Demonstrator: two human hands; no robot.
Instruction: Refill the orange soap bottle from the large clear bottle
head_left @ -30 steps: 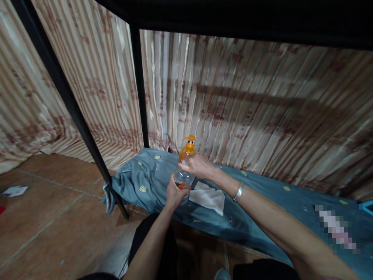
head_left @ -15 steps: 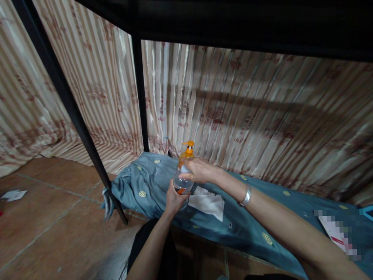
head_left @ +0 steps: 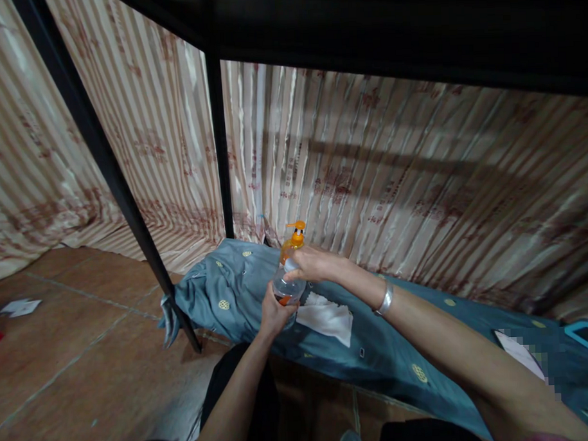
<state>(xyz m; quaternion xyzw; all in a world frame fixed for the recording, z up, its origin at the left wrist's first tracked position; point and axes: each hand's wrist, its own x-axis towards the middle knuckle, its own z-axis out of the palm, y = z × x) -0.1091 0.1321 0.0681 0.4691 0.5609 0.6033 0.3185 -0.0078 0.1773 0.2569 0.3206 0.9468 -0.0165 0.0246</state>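
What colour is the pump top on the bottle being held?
Orange pump top, clearest in the head view.

No text, label, brand or number can be read anywhere. The pump bottle (head_left: 290, 272) held between the left hand (head_left: 274, 311) and the right hand (head_left: 313, 265) shows no legible label; only an orange patch low on its clear body. The striped curtain (head_left: 369, 173) carries reddish printed marks, too blurred to read. A paper (head_left: 518, 353) on the bed (head_left: 385, 352) at the right is pixelated, and nothing on it is legible.
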